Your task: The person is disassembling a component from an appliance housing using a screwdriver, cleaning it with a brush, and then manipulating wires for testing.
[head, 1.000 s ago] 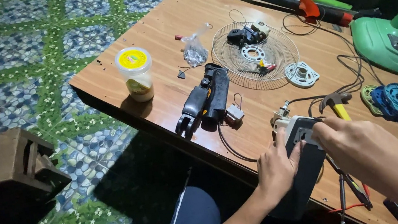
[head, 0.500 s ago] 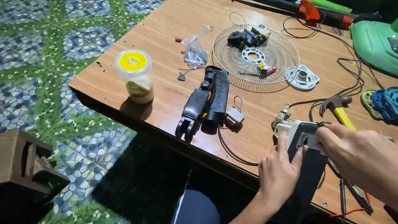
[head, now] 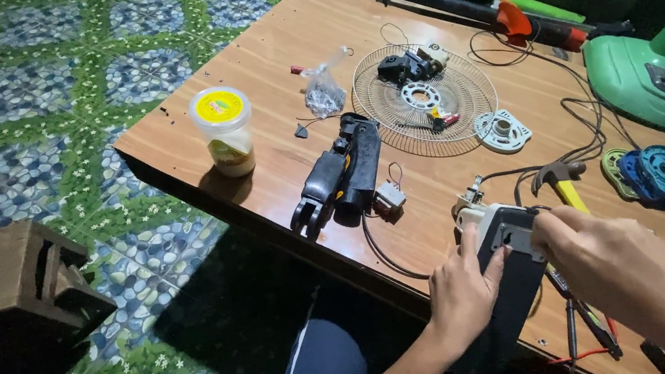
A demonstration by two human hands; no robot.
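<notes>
Both hands on a dark casing at the bench edge.
Left hand [head: 466, 296] grips the casing [head: 509, 275]; right hand [head: 602, 251] fingers pinch its top, beside a hammer [head: 562, 182].

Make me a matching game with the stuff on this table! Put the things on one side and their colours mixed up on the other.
Things:
1. Jar lid
2. Fan base
3. Wire fan guard
4. Housing held by the left hand and right hand, dark housing

Colours:
A. Silvery metal
B. Dark grey
C. Yellow
D. Green

Pairs: 1-C, 2-D, 3-A, 4-B
</notes>
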